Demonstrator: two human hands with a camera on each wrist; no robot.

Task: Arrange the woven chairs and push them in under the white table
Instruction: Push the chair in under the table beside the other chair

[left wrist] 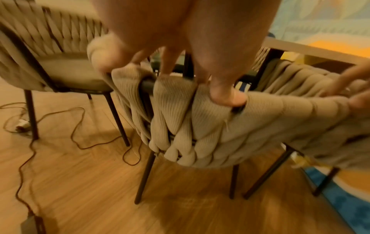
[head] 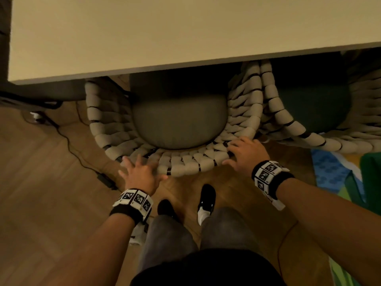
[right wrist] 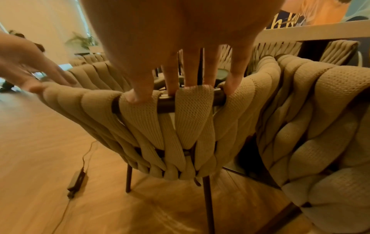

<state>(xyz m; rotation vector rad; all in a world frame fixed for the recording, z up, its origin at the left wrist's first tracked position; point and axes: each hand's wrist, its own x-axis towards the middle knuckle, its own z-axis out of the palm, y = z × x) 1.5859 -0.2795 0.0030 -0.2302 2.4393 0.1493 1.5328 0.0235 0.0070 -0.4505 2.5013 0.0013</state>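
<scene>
Left hand [head: 140, 174] and right hand [head: 246, 154] rest on the woven chair [head: 191, 162] top rail, fingers spread and draped over it, not clamped; its seat sits partly under the white table [head: 144, 38] near edge; second woven chair [head: 288, 120] touches alongside.

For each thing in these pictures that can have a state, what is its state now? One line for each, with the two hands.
Left hand: open, fingers resting on the chair's back rim.
Right hand: open, fingers resting on the same rim.
Chair: upright, seat partly under the table.
Second chair: upright, close beside the first, seat partly under the table.
Table: top bare where visible.
Cable: loose on the floor.
</scene>
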